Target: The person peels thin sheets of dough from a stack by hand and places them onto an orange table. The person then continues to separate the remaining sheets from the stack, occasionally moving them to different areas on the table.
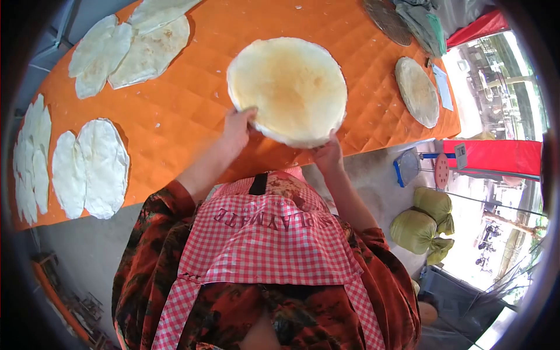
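Note:
A large round flatbread, pale with a browned middle, is in both my hands over the orange-covered table. My left hand grips its lower left edge, thumb on top and the other fingers largely hidden. At the lower right edge, my right hand is closed on the rim with the thumb up against it. The bread's near edge is close to the table's front edge, just ahead of my checked apron.
Folded flatbreads lie along the table's left side, with more at the back left. A round flatbread stack and a wire rack are on the right. Tied sacks and a blue-framed scale stand on the floor.

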`<state>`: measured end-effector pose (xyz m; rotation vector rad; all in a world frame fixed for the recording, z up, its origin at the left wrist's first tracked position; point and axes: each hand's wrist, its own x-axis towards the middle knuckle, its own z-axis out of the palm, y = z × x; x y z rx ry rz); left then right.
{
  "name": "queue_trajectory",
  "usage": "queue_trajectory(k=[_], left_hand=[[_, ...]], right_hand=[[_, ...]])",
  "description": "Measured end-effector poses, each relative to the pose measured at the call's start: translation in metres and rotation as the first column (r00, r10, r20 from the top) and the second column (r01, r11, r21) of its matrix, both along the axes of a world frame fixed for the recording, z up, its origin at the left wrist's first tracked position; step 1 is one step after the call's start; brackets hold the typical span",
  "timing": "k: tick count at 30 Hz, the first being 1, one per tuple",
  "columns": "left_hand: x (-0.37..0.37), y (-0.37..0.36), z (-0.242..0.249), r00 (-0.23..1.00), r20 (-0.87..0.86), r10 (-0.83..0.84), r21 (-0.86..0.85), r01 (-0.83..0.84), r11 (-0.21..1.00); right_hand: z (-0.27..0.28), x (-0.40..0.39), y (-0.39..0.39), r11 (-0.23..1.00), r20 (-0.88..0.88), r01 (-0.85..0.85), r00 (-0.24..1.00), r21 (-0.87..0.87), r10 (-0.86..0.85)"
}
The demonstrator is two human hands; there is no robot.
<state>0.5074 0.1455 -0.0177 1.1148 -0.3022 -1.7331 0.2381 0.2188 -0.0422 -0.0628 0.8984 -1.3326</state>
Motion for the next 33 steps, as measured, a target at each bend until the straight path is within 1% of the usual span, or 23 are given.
queue_trajectory(k=[3, 4, 6, 7, 8, 9, 11, 12, 15, 17, 18, 19, 20, 21, 23, 24, 26, 27, 28, 29, 30, 31, 33], left_hand=[[-0.004, 0.040, 0.002, 0.991, 0.130, 0.020, -0.067, -0.011, 0.998], [-0.003, 0.041, 0.002, 0.983, 0.179, 0.038, -0.084, -0.024, 0.996], [0.016, 0.009, -0.027, 0.981, 0.082, 0.178, -0.013, -0.177, 0.984], [0.021, -0.001, -0.022, 0.968, 0.034, 0.247, 0.039, -0.248, 0.968], [0.025, -0.008, -0.017, 0.979, -0.016, 0.205, 0.053, -0.203, 0.978], [0.016, -0.009, -0.011, 0.967, 0.133, 0.218, 0.095, -0.231, 0.968], [-0.006, -0.014, 0.000, 0.882, 0.419, 0.216, 0.157, -0.305, 0.939], [-0.006, -0.011, -0.001, 0.886, 0.406, 0.222, 0.142, -0.301, 0.943], [-0.004, -0.011, -0.019, 0.897, 0.372, 0.238, 0.096, -0.292, 0.951], [0.009, -0.021, -0.041, 0.903, 0.362, 0.231, 0.077, -0.276, 0.958], [0.010, -0.025, -0.023, 0.902, 0.368, 0.225, 0.111, -0.283, 0.953], [0.011, -0.026, 0.011, 0.901, 0.375, 0.218, 0.148, -0.290, 0.945], [0.014, -0.027, 0.030, 0.898, 0.384, 0.214, 0.185, -0.302, 0.935], [0.021, -0.033, 0.018, 0.947, 0.285, 0.144, 0.155, -0.194, 0.969], [0.034, -0.050, -0.014, 0.995, 0.096, -0.015, 0.060, 0.010, 0.998], [0.030, -0.046, -0.008, 0.993, 0.074, -0.090, 0.072, 0.085, 0.994], [0.017, -0.022, 0.008, 0.973, 0.031, -0.230, 0.095, 0.227, 0.969], [0.012, -0.013, 0.005, 0.977, 0.017, -0.211, 0.096, 0.208, 0.973], [0.007, -0.010, -0.003, 0.981, 0.006, -0.191, 0.088, 0.190, 0.978], [0.005, -0.015, -0.008, 0.985, -0.008, -0.170, 0.075, 0.170, 0.983], [0.005, -0.024, -0.009, 0.997, 0.027, -0.067, 0.065, 0.065, 0.996], [0.002, -0.035, -0.009, 0.982, 0.187, -0.013, 0.082, -0.003, 0.997], [-0.015, -0.043, -0.013, 0.871, 0.487, 0.067, 0.101, -0.133, 0.986]], right_hand=[[-0.016, -0.021, -0.014, 1.000, -0.129, 0.011, 0.992, 0.006, -0.011], [-0.011, -0.025, -0.022, 0.999, -0.164, -0.019, 0.986, -0.032, 0.013], [-0.003, -0.035, -0.024, 0.994, -0.243, -0.067, 0.969, -0.085, 0.045], [-0.011, -0.039, -0.029, 0.999, -0.286, -0.012, 0.958, 0.035, 0.021], [-0.022, -0.043, -0.042, 0.988, -0.335, 0.047, 0.942, 0.149, 0.005], [-0.030, -0.045, -0.053, 0.962, -0.385, 0.109, 0.923, 0.250, -0.004], [-0.036, -0.030, -0.060, 0.956, -0.740, 0.174, 0.670, 0.235, 0.060], [-0.039, -0.025, -0.058, 0.953, -0.866, 0.206, 0.490, 0.221, 0.094], [-0.045, -0.032, -0.056, 0.958, -0.851, 0.215, 0.523, 0.188, 0.049], [-0.015, -0.031, -0.044, 0.970, -0.747, 0.070, 0.652, 0.234, 0.133], [-0.003, -0.031, -0.042, 0.969, -0.689, -0.001, 0.703, 0.246, 0.176], [-0.002, -0.031, -0.042, 0.970, -0.706, 0.031, 0.692, 0.241, 0.153], [-0.004, -0.029, -0.042, 0.970, -0.720, 0.060, 0.681, 0.237, 0.134], [-0.005, -0.030, -0.044, 0.969, -0.733, 0.085, 0.670, 0.233, 0.117], [0.018, -0.034, -0.055, 0.999, -0.795, -0.018, 0.606, -0.051, -0.029], [0.026, -0.037, -0.060, 0.979, -0.807, -0.080, 0.580, -0.185, -0.106], [0.028, -0.068, -0.070, 0.994, -0.732, -0.098, 0.681, -0.047, 0.033], [0.026, -0.092, -0.074, 0.993, -0.678, -0.117, 0.728, 0.019, 0.099], [-0.016, -0.135, -0.084, 0.957, -0.657, -0.181, 0.696, 0.227, 0.288], [-0.022, -0.136, -0.093, 0.970, -0.587, -0.136, 0.776, 0.203, 0.231], [-0.026, -0.136, -0.096, 0.977, -0.507, -0.089, 0.844, 0.193, 0.177], [-0.028, -0.134, -0.094, 0.979, -0.418, -0.040, 0.900, 0.200, 0.122], [-0.034, -0.120, -0.093, 0.959, -0.694, 0.051, 0.701, 0.277, 0.163]])
